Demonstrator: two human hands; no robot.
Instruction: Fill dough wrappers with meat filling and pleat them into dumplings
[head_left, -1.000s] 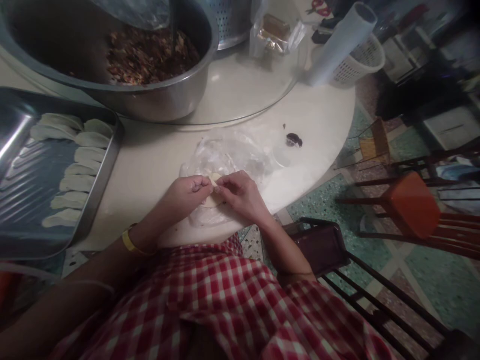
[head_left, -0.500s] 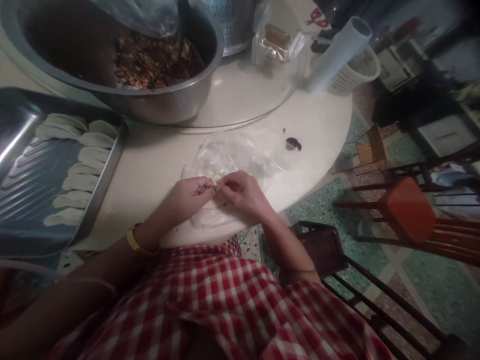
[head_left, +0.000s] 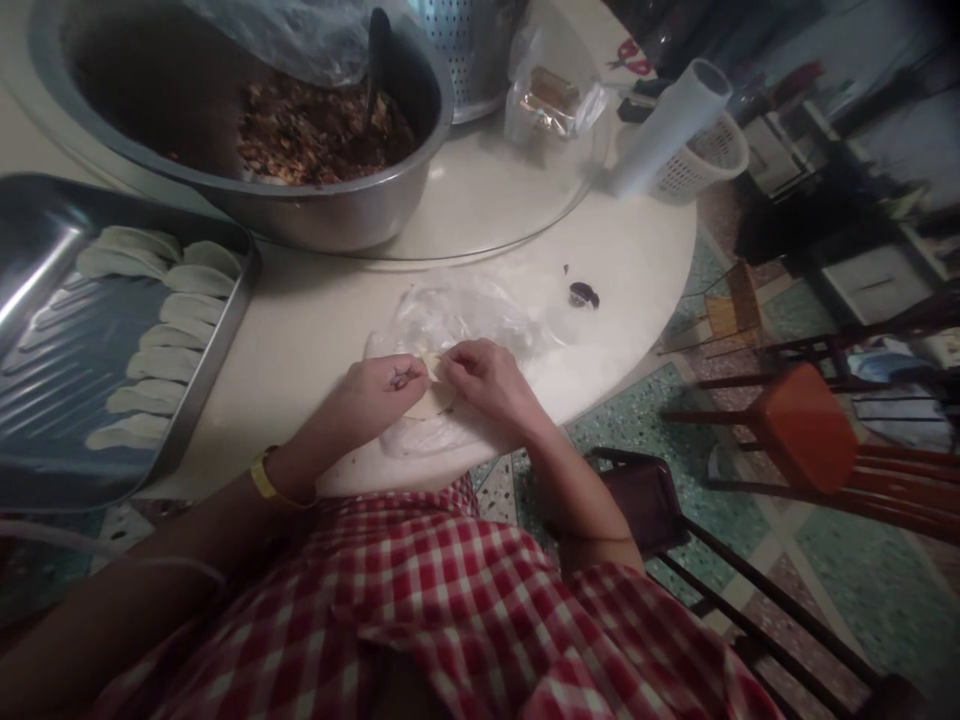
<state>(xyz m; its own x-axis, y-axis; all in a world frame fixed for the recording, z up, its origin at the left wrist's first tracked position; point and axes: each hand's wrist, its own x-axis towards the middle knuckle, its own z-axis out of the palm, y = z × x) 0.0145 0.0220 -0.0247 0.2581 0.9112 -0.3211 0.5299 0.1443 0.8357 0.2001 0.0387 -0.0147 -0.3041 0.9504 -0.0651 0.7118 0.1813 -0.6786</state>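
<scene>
Fingers tight, my left hand and right hand pinch the pale dough, right over the plastic sheet on the worktop! Off left, folded dumplings line the tray.

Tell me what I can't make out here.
In the head view:
Dough: folds blurred, partly covered by left hand and right hand.
Metal tray: left side cut off by picture edge.
Large bowl: far rim cut off by top edge.
Dark utensil: lower end buried in filling.
Dark scrap: too small to identify.
</scene>
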